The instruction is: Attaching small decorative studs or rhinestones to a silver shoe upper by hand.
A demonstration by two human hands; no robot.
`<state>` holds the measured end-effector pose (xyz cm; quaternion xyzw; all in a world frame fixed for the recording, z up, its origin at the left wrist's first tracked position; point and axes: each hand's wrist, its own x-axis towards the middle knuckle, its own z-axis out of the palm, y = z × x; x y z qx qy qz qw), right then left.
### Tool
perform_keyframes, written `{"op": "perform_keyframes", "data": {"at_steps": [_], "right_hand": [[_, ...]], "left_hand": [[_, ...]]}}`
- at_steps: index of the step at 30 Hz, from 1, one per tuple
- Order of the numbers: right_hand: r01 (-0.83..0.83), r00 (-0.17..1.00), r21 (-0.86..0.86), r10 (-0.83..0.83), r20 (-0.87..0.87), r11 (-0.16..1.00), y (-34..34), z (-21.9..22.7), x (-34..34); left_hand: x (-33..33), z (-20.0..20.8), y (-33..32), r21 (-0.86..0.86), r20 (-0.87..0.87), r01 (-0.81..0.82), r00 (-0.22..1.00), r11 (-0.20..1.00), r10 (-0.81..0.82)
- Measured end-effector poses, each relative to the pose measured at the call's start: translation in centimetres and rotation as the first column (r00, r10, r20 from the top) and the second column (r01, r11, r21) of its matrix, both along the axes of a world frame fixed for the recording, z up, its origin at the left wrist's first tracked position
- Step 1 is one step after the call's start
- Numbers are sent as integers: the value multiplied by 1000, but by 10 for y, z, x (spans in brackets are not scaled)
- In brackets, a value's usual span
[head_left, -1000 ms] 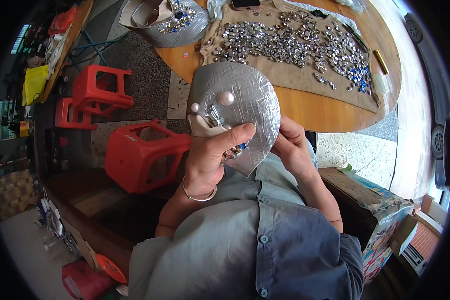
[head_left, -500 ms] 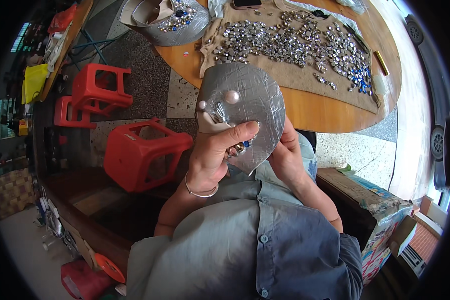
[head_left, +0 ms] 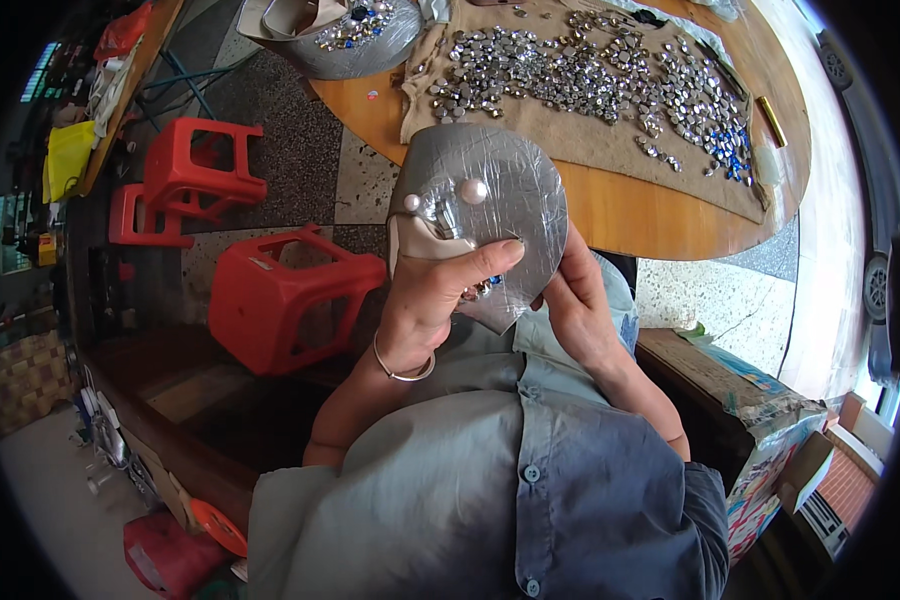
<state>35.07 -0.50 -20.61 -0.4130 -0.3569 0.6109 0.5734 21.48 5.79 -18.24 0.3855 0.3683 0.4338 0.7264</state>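
one hand, the left hand, clamps a crinkled silver panel between fingers and thumb; the right hand meets its right edge, fingertips hidden, grip unclear. beyond the left thumb sit two pearly beads; farther from the fingers, rhinestones cover brown cloth on the table.

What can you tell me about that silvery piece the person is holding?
The silvery piece looks like crinkled, foil-like sheeting, rounded on top and pointed below. A large pearly bead and a smaller pearly bead sit on its face, with beige material at its left. The left hand holds it, thumb across its face, partly hiding some gems; the right hand holds its right edge, fingers partly behind it.
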Motion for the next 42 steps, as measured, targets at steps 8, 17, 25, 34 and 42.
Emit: {"op": "perform_keyframes", "data": {"at_steps": [8,17,25,34,42], "right_hand": [[-72,503,316,-239,831,946,7,25,14],[-148,834,259,-20,551,954,12,16,-6],[190,433,181,83,-897,965,-5,98,191],[842,-246,393,-912,-329,-369,-257,89,666],[666,-313,675,-702,640,319,-143,59,459]], "left_hand": [[-26,-12,0,-33,-40,70,997,997,-72],[-57,14,-3,73,-97,212,974,974,-205],[-117,48,24,452,-537,-224,704,863,464],[-371,20,53,672,-528,-458,254,582,810],[-146,36,40,686,-483,-444,314,576,818]]}}
